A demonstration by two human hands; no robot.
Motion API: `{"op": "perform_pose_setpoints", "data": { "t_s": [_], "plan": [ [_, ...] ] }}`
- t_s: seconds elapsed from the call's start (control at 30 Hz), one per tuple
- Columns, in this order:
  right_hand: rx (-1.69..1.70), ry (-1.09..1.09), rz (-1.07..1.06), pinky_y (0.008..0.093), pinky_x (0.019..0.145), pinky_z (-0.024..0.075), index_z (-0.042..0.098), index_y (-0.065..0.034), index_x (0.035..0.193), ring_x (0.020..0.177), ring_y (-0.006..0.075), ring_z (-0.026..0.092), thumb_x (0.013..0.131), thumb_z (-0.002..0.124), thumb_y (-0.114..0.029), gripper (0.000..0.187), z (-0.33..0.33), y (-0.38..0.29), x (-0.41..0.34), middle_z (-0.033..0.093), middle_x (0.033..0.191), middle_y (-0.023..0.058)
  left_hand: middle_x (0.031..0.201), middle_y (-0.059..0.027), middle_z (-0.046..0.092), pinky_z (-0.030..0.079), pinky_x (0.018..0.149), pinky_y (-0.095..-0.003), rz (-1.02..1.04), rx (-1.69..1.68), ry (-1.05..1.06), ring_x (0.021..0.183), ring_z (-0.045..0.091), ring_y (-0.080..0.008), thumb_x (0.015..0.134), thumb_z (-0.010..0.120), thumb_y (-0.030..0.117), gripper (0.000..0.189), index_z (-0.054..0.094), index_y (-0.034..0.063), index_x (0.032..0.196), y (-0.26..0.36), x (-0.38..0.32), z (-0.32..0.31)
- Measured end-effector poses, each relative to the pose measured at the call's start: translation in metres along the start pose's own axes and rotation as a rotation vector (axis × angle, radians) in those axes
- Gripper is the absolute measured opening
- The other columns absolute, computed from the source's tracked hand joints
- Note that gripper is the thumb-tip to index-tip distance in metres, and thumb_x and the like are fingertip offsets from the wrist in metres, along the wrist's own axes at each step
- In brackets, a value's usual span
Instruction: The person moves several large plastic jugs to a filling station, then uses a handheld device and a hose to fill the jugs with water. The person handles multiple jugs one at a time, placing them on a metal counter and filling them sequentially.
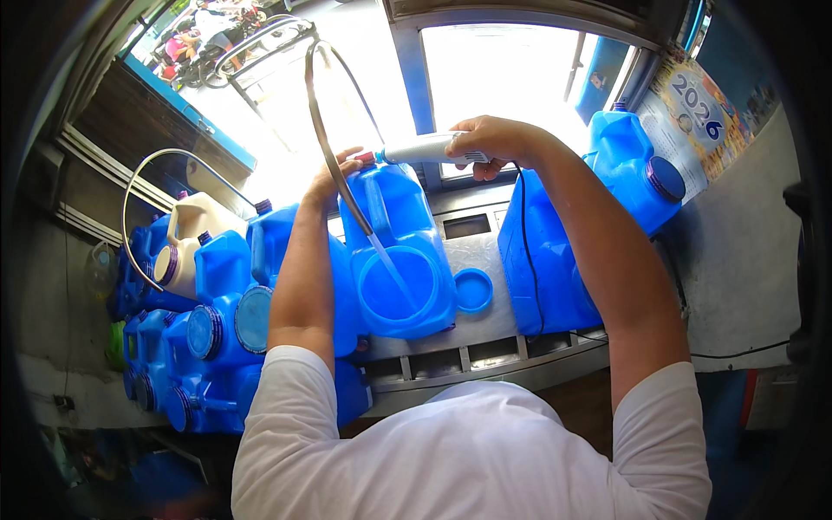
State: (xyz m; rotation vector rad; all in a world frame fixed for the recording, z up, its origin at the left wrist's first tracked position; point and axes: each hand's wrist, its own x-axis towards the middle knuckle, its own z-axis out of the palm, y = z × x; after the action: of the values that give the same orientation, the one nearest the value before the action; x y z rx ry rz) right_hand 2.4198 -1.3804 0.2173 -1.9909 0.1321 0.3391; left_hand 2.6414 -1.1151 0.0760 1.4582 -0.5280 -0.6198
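My right hand (494, 146) grips the vented rear end of a white corded handheld tool (419, 148), which looks like a small heat gun. Its bluish front tip points left at a red cap (366, 158) on the far top of a blue plastic water container (383, 201). Beside that cap, my left hand (331, 174) has its fingers close to or on it; the hose partly hides the grip. A curved hose (325, 136) sends a stream of water (394, 273) into the container's wide round mouth (364, 305). A loose blue round lid (473, 290) lies to the right.
Several blue water containers (224, 273) and a cream one (211, 218) crowd the left, under a second curved hose (133, 188). More blue containers (546, 260) stand right. The tool's black cord (530, 253) hangs before them. Below is a metal counter (478, 331) with slots.
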Motion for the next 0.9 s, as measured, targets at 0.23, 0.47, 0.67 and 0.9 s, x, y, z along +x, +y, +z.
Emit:
{"op": "perform_pose_setpoints", "data": {
  "t_s": [0.23,0.47,0.67,0.9],
  "plan": [
    [0.065,0.001,0.022,0.0267,0.055,0.0529,0.043,0.0047,0.137,0.061,0.0153,0.062,0.081,0.068,-0.026,0.069,0.007,0.01,-0.008,0.063,0.094,0.0122,0.112,-0.0167,0.066,0.048,0.097,-0.0347,0.069,0.037,0.032,0.107,0.063,-0.0221,0.085,0.073,0.019,0.061,0.045,-0.004,0.133,-0.046,0.025,-0.028],
    [0.225,0.019,-0.121,0.0278,0.064,0.0561,0.043,-0.0003,0.14,0.069,0.0154,0.064,0.083,0.065,-0.027,0.066,0.018,0.022,-0.026,0.061,0.097,0.0115,0.119,-0.0169,0.061,0.046,0.097,-0.0342,0.06,0.231,0.313,0.115,0.057,-0.0246,0.088,0.07,0.035,0.071,0.039,-0.0045,0.139,0.003,-0.023,0.014],
    [0.561,0.218,-0.234,0.0299,0.065,0.0526,0.024,-0.0039,0.15,0.072,0.0133,0.059,0.087,0.063,-0.021,0.076,0.074,0.064,-0.09,0.054,0.101,0.0085,0.091,0.0028,0.062,0.043,0.069,-0.0226,0.347,-0.112,0.677,0.081,0.054,-0.0069,0.092,0.066,0.04,0.041,0.058,0.0081,0.117,-0.083,-0.079,-0.02],
    [0.856,0.269,-0.082,0.022,0.059,0.0444,0.027,-0.007,0.147,0.07,0.0066,0.052,0.091,0.064,-0.02,0.068,0.156,0.16,-0.192,0.052,0.095,0.0035,0.097,-0.0033,0.062,0.049,0.079,-0.0325,0.063,-0.393,0.936,0.086,0.06,-0.016,0.1,0.05,0.035,0.03,0.054,0.0094,0.114,-0.165,-0.233,0.088]
  ]
}}
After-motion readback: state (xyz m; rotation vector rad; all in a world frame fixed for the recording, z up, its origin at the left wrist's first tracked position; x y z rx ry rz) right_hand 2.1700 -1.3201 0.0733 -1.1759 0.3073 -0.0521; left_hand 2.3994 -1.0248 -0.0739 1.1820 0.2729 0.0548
